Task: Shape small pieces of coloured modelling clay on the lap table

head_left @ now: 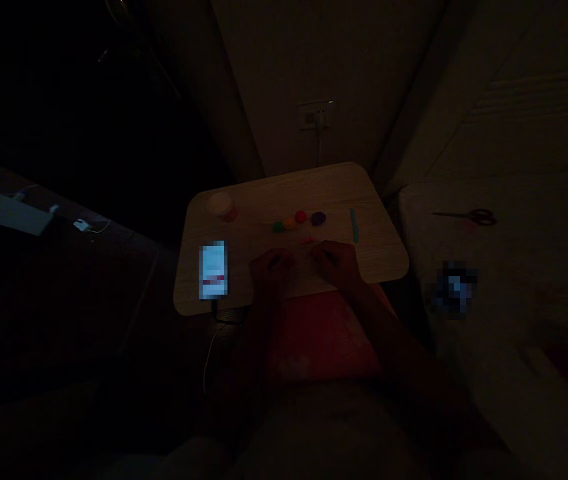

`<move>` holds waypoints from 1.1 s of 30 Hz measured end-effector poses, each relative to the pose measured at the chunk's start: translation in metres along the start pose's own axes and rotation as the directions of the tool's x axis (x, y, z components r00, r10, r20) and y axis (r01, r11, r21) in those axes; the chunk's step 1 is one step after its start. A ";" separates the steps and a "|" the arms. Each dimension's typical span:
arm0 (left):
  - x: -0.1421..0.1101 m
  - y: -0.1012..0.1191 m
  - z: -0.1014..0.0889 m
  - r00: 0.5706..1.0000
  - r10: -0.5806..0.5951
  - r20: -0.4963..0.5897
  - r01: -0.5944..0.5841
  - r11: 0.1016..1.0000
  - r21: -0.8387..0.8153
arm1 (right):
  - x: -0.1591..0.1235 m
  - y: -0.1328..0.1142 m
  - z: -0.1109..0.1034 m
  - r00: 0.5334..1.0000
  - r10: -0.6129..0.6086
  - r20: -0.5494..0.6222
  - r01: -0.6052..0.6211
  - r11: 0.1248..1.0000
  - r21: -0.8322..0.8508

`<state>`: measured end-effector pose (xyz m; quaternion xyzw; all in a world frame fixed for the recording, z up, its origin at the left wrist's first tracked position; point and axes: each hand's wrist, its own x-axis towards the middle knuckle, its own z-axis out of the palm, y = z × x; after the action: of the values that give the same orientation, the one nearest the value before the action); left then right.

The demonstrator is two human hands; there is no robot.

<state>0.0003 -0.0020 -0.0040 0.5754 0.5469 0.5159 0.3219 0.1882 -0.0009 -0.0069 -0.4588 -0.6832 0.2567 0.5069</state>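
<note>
Hands (271, 269) (337, 265) on tray table (384, 257), grip unclear; clay balls (298, 221) at 12 o'clock. Judgement: more light, small presses.

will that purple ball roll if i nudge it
Likely: the purple ball looks round and sits free on the flat table. It resembles soft clay, so it may dent when pinched. Probably light. The dim light hides detail.

Table: small light wooden lap table (364, 193) with rounded corners
Left edge: lit phone (213, 270)
Far-left corner: pale round tub (222, 205)
Middle: row of green, orange, red and purple clay balls (298, 221)
Right edge: slim teal stick (355, 225)
</note>
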 end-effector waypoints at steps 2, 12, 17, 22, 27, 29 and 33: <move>0.000 0.000 0.001 1.000 -0.014 0.017 0.014 1.000 -0.007 | 0.000 0.000 0.000 1.000 -0.006 0.004 0.006 1.000 0.000; 0.001 -0.003 0.002 0.995 0.013 0.099 -0.004 0.995 -0.095 | 0.000 0.000 0.000 1.000 0.008 0.004 -0.008 1.000 -0.015; 0.000 0.002 0.002 0.997 -0.013 0.072 0.016 0.999 -0.042 | 0.000 -0.001 0.000 1.000 -0.005 0.005 0.005 1.000 0.011; 0.002 0.004 -0.003 0.992 0.072 0.103 -0.079 0.995 0.063 | -0.001 0.001 0.000 1.000 -0.011 -0.004 0.011 1.000 0.022; 0.006 0.001 -0.003 0.979 0.181 0.099 -0.188 0.979 0.072 | 0.000 -0.002 0.000 0.996 -0.038 -0.078 0.031 0.996 -0.085; 0.006 -0.001 -0.002 0.979 0.178 0.099 -0.184 0.981 0.054 | 0.003 -0.002 -0.001 0.991 -0.077 -0.114 0.056 0.983 -0.177; 0.005 -0.004 0.001 0.990 0.116 0.081 -0.115 0.993 -0.015 | 0.011 0.001 0.003 0.992 -0.127 -0.004 0.118 0.936 -0.330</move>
<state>-0.0007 0.0039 -0.0064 0.6251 0.4964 0.5125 0.3165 0.1851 0.0093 -0.0039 -0.4968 -0.7373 0.1012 0.4465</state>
